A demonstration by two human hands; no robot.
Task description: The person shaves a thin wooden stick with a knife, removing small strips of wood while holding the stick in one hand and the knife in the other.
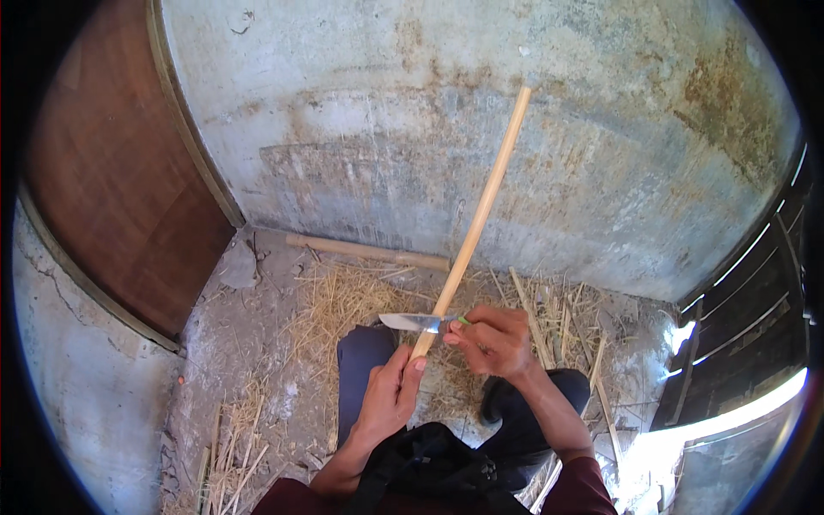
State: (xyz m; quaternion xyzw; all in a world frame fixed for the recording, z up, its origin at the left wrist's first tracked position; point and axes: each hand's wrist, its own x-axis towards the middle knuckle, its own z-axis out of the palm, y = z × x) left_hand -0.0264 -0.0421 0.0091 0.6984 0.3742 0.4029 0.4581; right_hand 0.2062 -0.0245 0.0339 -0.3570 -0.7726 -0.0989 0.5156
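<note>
A long, pale wooden or bamboo pole (pixel 482 210) slants up and away from me, its far end in front of the stained wall. My left hand (pixel 393 390) is wrapped round the pole's near end, thumb along the top. Just beyond those fingers, a knife (pixel 410 322) lies across the pole, its bright blade pointing left and touching or nearly touching the wood. My right hand (pixel 493 341) is closed on the knife's handle, which shows a bit of green; most of the handle is hidden by the fingers.
Thin shavings (pixel 343 300) and loose strips litter the floor around my legs. A thick bamboo piece (pixel 369 251) lies along the foot of the wall (pixel 369 163). At left is a brown door (pixel 129 172); dark slats (pixel 747 318) stand at right.
</note>
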